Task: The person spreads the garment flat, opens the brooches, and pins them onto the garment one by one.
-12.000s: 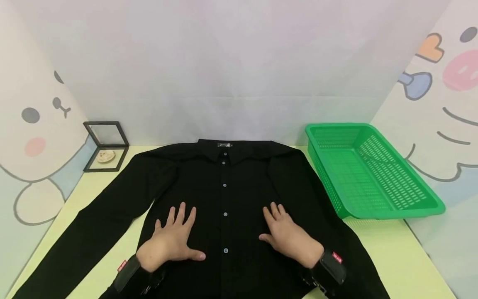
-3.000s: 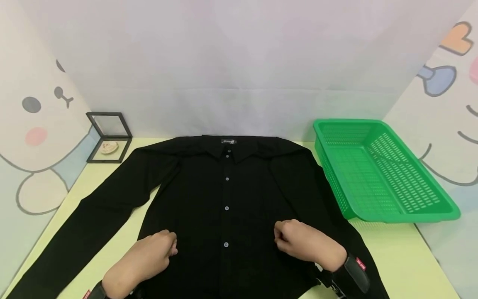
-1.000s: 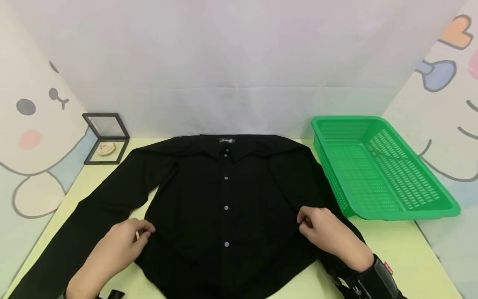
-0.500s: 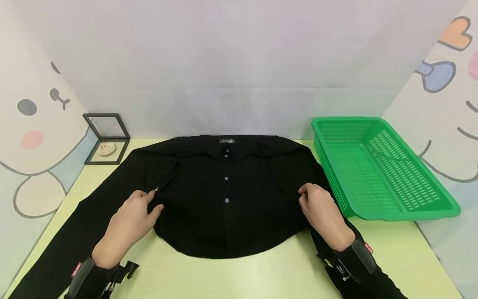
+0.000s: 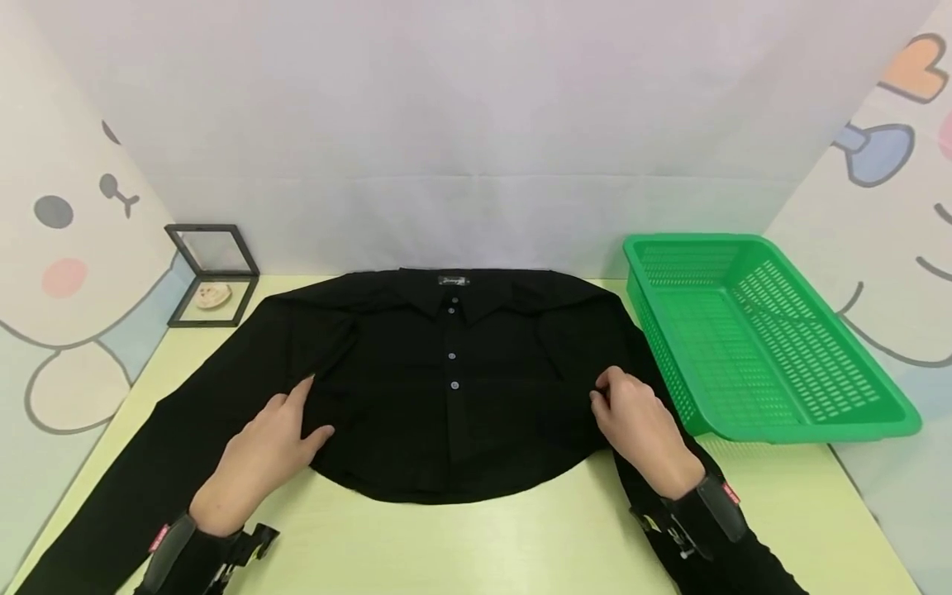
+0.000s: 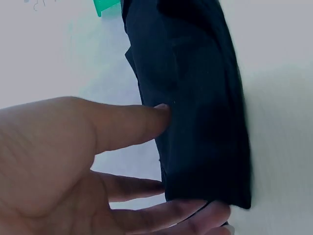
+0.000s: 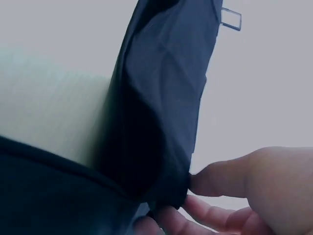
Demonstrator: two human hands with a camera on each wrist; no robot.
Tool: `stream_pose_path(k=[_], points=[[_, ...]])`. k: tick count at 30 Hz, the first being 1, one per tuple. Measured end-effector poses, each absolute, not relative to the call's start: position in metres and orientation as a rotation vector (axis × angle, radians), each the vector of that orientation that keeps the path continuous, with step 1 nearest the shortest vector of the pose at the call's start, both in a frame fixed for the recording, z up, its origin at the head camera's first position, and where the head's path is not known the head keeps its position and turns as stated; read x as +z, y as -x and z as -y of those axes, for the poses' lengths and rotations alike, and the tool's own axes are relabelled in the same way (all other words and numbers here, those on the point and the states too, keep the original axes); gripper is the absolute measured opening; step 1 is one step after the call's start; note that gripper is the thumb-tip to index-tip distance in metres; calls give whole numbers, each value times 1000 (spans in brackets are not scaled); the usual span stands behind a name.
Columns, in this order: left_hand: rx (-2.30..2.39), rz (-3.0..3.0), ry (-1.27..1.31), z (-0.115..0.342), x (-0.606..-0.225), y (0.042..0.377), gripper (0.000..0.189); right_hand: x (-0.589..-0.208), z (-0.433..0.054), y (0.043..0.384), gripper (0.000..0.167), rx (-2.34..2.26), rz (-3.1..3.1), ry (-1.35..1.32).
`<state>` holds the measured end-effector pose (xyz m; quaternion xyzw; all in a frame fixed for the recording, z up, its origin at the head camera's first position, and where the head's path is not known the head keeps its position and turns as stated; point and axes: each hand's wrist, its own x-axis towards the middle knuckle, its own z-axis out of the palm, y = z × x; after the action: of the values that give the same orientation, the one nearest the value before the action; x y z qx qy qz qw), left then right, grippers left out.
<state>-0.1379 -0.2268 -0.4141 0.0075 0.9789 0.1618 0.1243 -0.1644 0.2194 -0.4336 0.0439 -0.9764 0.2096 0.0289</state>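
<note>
A black button-up shirt (image 5: pixel 402 413) lies front up on the table, collar (image 5: pixel 487 302) at the back and a curved lower edge facing me. Its lower body is drawn up toward the collar, so the front looks shortened. At the shirt's left side, my left hand (image 5: pixel 256 450) has thumb and forefinger spread; in the left wrist view the thumb (image 6: pixel 142 122) rests on the cloth and other fingers touch its end. On the opposite side my right hand (image 5: pixel 643 426) pinches the cloth edge between thumb (image 7: pixel 217 178) and fingers, some fingertips hidden behind the fabric.
A green plastic basket (image 5: pixel 673 355) stands at the right. At the back left is a black-framed display case (image 5: pixel 240 302) with a small pale round item (image 5: pixel 211 295). The left sleeve (image 5: pixel 149 463) stretches toward the front left. Cartoon-printed walls border both sides.
Over the last second both hands have moved away from me, bringing the shirt's lower edge up toward the collar. Bare table now shows in front. Lately the left forefinger and thumb have spread wider.
</note>
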Motion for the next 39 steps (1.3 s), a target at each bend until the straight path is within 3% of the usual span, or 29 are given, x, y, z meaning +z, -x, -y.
stream_pose_path(k=[9, 13, 18, 29, 34, 39], points=[[614, -2789, -142, 253, -424, 123, 83, -430, -231, 139, 17, 878, 3199, -202], [687, -2712, -310, 260, -427, 121, 65, -432, -235, 132, 21, 842, 3238, -295], [671, -2685, -259, 262, -425, 120, 37, -435, -236, 129, 29, 778, 3248, -393], [619, -3013, -297, 263, -415, 117, 10, -428, -239, 139, 6, 764, 2959, -396], [675, -3109, -320, 264, -411, 118, 7, -425, -239, 141, 17, 832, 2897, -377], [657, -3125, -367, 265, -413, 118, 16, -430, -240, 136, 26, 753, 2925, -408]])
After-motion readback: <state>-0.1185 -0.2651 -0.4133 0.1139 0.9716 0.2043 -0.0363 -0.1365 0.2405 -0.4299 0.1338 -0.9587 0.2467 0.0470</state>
